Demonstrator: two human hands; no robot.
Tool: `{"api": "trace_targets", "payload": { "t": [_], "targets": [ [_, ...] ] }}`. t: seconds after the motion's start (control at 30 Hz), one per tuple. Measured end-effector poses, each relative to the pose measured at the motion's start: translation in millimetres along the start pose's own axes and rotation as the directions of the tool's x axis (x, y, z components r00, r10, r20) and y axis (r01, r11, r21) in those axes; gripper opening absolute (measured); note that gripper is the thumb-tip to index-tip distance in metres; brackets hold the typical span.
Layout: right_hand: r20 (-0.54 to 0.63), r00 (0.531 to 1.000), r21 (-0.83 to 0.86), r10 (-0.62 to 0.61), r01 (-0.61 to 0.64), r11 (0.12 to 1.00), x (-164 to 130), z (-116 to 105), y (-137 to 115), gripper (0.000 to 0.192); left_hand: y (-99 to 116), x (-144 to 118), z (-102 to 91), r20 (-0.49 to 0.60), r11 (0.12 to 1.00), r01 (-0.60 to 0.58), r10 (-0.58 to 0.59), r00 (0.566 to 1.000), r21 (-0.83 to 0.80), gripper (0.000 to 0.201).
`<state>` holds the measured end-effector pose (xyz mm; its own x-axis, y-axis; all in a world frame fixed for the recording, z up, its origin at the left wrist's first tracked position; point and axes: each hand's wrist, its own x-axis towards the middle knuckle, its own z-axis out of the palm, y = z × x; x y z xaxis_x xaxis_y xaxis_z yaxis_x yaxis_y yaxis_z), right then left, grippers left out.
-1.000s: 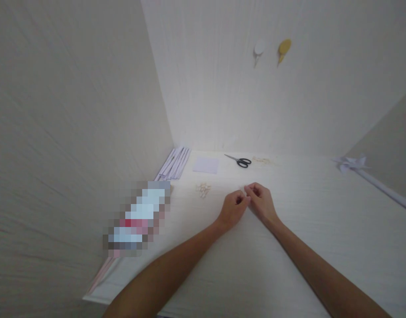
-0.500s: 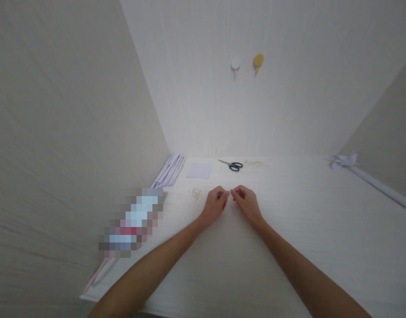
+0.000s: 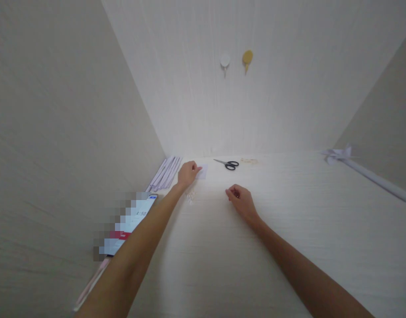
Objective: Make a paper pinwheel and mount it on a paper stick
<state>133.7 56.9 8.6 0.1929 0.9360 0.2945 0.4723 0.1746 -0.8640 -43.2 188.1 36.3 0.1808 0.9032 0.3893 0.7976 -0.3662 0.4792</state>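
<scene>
My left hand [image 3: 188, 173] is over a small square of pale paper [image 3: 202, 172] and covers its left part. Its fingers are curled, with thumb and fingertip together above the paper; whether they grip it I cannot tell. Just in front lies a small heap of tiny pale pieces [image 3: 190, 197], partly beside my left forearm. My right hand [image 3: 240, 197] rests above the white table, thumb and index finger pinched together. Anything between those fingertips is too small to make out. Beyond it, black-handled scissors [image 3: 229, 165] lie with the blades pointing left.
Folded paper strips [image 3: 165, 172] lie at the back left. A phone [image 3: 136, 221] leans by the left wall, partly blurred out. Small light brown bits [image 3: 249, 161] lie right of the scissors. A paper pinwheel on a rolled stick [image 3: 371, 172] is at right. Two hooks [image 3: 247, 57] hang on the back wall.
My left hand has left my right hand's side and moved forward and left onto the paper square. My right hand stays pinched in about the same place. The view has shifted slightly.
</scene>
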Motion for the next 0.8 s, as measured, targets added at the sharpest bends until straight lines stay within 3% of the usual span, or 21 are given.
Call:
{"api": "trace_targets", "payload": {
  "t": [0.17, 0.3, 0.4, 0.8],
  "targets": [
    [0.008, 1.0, -0.018, 0.002, -0.002, 1.0, 1.2, 0.3, 0.5, 0.019, -3.9, 6.1, 13.4, 0.131, 0.983, -0.043, 0.019, 0.991, 0.178, 0.039],
    [0.016, 1.0, -0.03, 0.005, -0.005, 1.0, 1.7, 0.8, 1.3, 0.019, -4.4, 1.4, 23.4, 0.237, 0.96, -0.05, -0.017, 0.971, 0.277, 0.06],
    [0.022, 1.0, -0.035, 0.004, -0.003, 0.999, 1.6, 0.8, 1.9, 0.018, -5.0, -3.6, 26.5, 0.288, 0.946, -0.034, -0.064, 0.955, 0.323, 0.064],
    [0.037, 0.999, -0.043, 0.005, -0.003, 0.999, 0.6, 0.2, 0.0, 0.017, -3.7, -4.9, 23.4, 0.322, 0.923, -0.001, -0.133, 0.937, 0.384, 0.063]
  ]
}}
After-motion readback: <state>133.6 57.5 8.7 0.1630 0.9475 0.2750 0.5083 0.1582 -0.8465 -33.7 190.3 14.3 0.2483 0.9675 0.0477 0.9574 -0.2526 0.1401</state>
